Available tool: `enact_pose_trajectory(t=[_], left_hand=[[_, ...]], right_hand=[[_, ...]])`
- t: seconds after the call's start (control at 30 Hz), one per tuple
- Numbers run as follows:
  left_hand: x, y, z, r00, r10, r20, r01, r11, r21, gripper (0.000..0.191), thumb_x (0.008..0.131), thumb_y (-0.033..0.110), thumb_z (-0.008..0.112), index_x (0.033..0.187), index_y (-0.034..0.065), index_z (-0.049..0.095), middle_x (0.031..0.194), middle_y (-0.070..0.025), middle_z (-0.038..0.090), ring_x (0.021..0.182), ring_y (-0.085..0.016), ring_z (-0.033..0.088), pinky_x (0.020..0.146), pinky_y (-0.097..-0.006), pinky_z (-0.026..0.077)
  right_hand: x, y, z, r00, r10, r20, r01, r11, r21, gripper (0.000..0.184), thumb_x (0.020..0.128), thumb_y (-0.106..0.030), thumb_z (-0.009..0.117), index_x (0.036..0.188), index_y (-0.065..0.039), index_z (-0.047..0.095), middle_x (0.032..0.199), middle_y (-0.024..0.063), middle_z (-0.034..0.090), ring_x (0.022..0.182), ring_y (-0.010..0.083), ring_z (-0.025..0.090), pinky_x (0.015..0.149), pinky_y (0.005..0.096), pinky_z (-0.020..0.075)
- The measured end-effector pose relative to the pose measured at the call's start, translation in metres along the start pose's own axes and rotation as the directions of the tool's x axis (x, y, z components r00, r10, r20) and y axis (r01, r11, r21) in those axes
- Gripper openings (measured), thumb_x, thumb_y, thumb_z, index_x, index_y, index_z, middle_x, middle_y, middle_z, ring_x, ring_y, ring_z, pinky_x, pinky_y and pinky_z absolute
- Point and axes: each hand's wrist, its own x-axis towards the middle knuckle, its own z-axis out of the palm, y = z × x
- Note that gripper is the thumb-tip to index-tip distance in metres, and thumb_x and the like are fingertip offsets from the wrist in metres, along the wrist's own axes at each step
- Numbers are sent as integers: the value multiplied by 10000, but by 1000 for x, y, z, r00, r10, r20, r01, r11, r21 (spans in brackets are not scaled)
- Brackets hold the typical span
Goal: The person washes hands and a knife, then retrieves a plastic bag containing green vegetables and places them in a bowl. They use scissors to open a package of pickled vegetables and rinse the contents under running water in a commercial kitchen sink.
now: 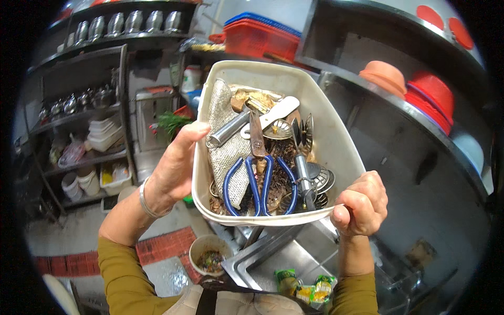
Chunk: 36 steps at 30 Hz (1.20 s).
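Both my hands hold a white plastic tub (338, 130) up in front of me, tilted so that its inside shows. My left hand (179, 157) grips the left wall, and my right hand (362, 204) is closed on the near right corner of the rim. Inside, scissors with blue handles (260, 185) lie on top. Left of them is a silvery mesh cloth (224, 157), with a metal tube-shaped tool (230, 128) across it. A white plastic handle (281, 112), several round metal sink strainers (277, 129), a grey-handled tool (303, 173) and dark, matted scrubbing material (281, 157) fill the rest.
Below is a steel sink (264, 267) with yellow-green packets (323, 289). Left of it stands a bucket (210, 256) with scraps. Metal shelving (84, 161) with pots and containers is at left. Red baskets (260, 41) are behind the tub; orange and red bowls (382, 76) sit on the right shelf.
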Motion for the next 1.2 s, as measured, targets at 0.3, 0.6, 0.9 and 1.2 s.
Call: enact_pose_trajectory(t=[0.3, 0.6, 0.9, 1.2], left_hand=[[-69, -29, -8, 966, 182, -181, -162, 979, 123, 705, 782, 196, 590, 1374, -7, 265, 1284, -197, 468, 1130, -277, 540, 951, -416, 485], [-84, -49, -1, 943, 235, -234, -210, 969, 129, 747, 770, 146, 571, 1405, 7, 205, 1277, -190, 463, 1142, -278, 532, 962, -406, 473], [-72, -60, -14, 914, 304, -269, -253, 945, 209, 803, 764, 138, 589, 1427, 11, 153, 1263, -197, 481, 1123, -267, 545, 973, -408, 458], [-53, -76, -28, 941, 239, -240, -231, 971, 64, 638, 809, 174, 549, 1366, 16, 282, 1295, -198, 447, 1158, -299, 515, 978, -426, 456]], right_hand=[[27, -17, 3, 734, 336, 590, -494, 860, 125, 127, 739, -77, 726, 815, -13, 646, 629, 65, 564, 555, 164, 561, 499, 285, 437], [34, -77, 62, 219, 26, 975, -344, 937, 52, 523, 781, -347, 683, 1111, -29, 433, 678, 179, 632, 646, 368, 641, 560, 462, 484], [13, -62, 70, 254, 326, 911, -490, 855, -170, 727, 729, -192, 693, 1331, -49, 312, 852, 162, 671, 820, 369, 649, 692, 454, 513], [12, -29, 74, 244, 464, 852, -496, 814, -301, 633, 749, -79, 609, 1329, -30, 358, 840, 224, 652, 826, 367, 654, 739, 459, 523]])
